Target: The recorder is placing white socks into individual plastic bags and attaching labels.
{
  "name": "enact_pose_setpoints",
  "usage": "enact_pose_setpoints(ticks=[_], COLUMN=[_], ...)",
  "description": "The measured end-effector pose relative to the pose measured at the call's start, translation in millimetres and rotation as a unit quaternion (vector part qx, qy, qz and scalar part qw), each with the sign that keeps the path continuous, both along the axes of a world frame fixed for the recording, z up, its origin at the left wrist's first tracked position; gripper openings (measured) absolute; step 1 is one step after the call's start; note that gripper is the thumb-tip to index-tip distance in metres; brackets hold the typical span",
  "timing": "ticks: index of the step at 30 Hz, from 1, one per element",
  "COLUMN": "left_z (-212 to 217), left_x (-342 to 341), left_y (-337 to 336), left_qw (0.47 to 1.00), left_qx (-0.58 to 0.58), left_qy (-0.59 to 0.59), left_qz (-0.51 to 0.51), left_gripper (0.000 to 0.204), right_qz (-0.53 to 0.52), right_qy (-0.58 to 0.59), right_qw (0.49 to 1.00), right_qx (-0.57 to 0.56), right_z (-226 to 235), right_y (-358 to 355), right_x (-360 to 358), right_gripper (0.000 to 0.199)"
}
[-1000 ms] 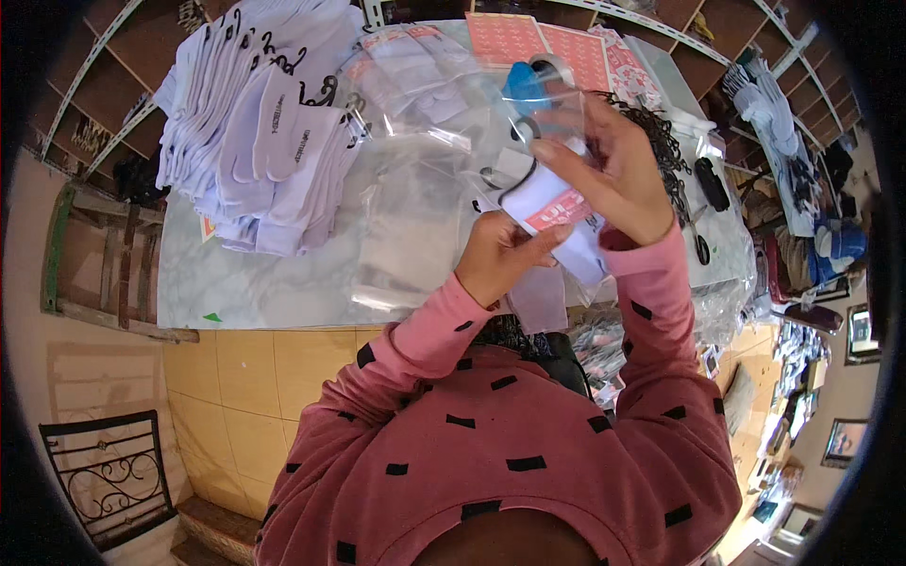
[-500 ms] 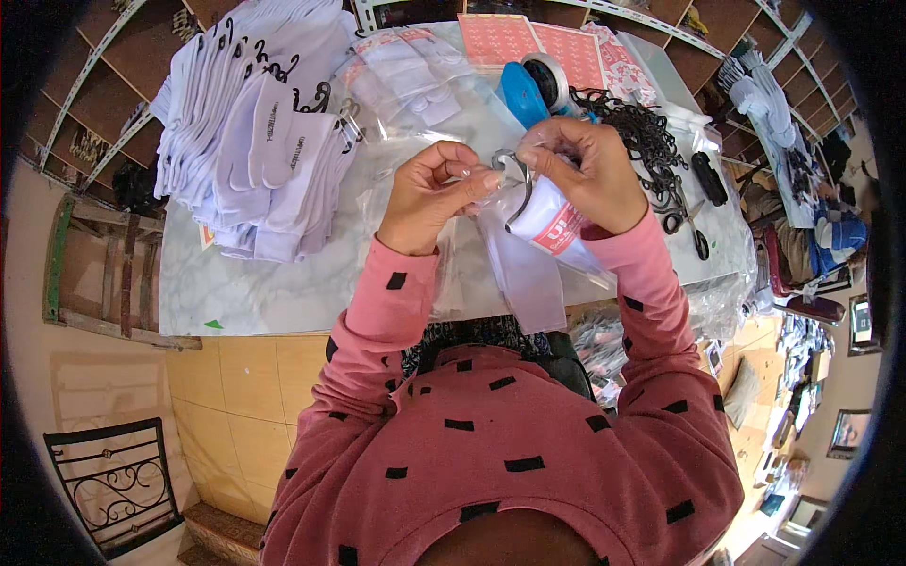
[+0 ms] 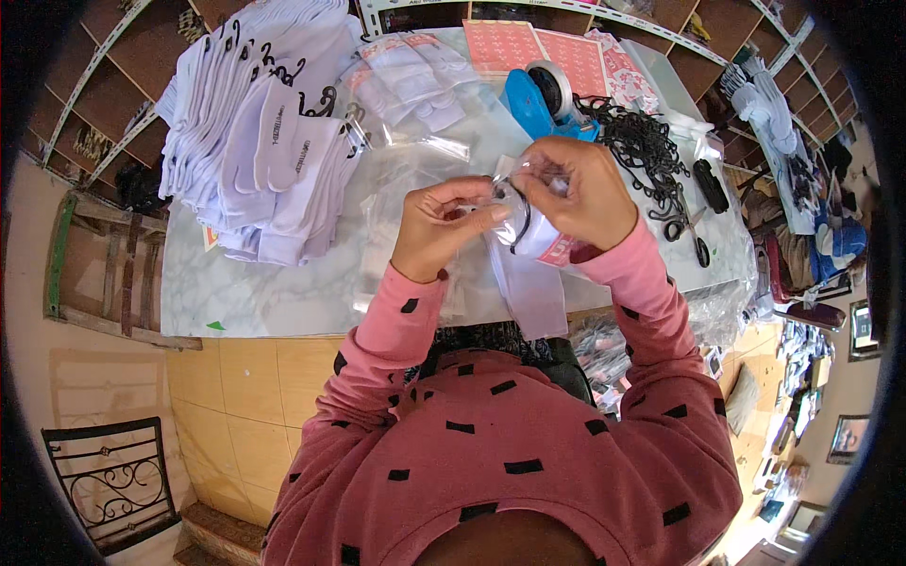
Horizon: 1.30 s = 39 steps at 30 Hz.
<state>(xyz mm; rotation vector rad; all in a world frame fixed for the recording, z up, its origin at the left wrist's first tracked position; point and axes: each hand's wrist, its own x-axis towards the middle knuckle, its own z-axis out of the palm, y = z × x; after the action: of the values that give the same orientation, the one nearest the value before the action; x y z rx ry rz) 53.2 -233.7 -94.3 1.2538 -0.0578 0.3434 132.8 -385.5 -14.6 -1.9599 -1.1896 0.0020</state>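
Near the front of the table, my left hand (image 3: 432, 226) pinches the edge of a clear plastic bag (image 3: 507, 200) between thumb and fingers. My right hand (image 3: 587, 193) is closed close beside it, its fingertips at the top of the same bag and a black plastic hook (image 3: 523, 231). White socks (image 3: 530, 294) hang down below the hands toward the table edge. Around them is a pink printed label (image 3: 559, 249), partly hidden behind my right wrist. Exactly what my right fingertips grip is partly covered.
A big stack of white socks with black hooks (image 3: 255, 160) fills the table's left. Bagged socks (image 3: 415, 75) lie at the back. Behind my right hand are a blue tape dispenser (image 3: 530, 102), a heap of black hooks (image 3: 642, 141), scissors (image 3: 698, 231) and pink label sheets (image 3: 571, 58).
My right hand has turned and come down slightly, its wrist now covering more of the label. My left hand has shifted a little lower, and the plastic lies more over the hook.
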Motion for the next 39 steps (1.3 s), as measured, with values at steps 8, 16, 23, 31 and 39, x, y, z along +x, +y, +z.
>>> enact_pose_setpoints(ticks=[8,16,23,31,39], left_z=[-5,-3,-3,11,-12], left_x=[4,-2,2,7,24], left_y=[-9,-8,-5,-18,52], left_qw=[0.993,0.986,0.993,0.986,0.967], left_qx=[-0.112,-0.143,-0.032,-0.144,-0.154], left_qy=[-0.04,0.062,0.091,0.065,-0.048], left_qz=[-0.021,-0.057,-0.073,-0.057,0.198], left_gripper=[0.019,0.016,0.015,0.015,0.021], right_qz=[-0.005,-0.095,-0.012,-0.064,-0.079], right_qy=[0.084,0.047,-0.034,-0.079,0.09], right_qw=[0.992,0.984,0.994,0.993,0.991], right_qx=[0.091,0.143,0.099,0.053,-0.055], right_z=[-9,-14,-17,-11,-10], right_y=[1,7,6,9,-51], right_x=[-6,-7,-5,9,59], right_gripper=[0.015,0.025,0.024,0.023,0.025])
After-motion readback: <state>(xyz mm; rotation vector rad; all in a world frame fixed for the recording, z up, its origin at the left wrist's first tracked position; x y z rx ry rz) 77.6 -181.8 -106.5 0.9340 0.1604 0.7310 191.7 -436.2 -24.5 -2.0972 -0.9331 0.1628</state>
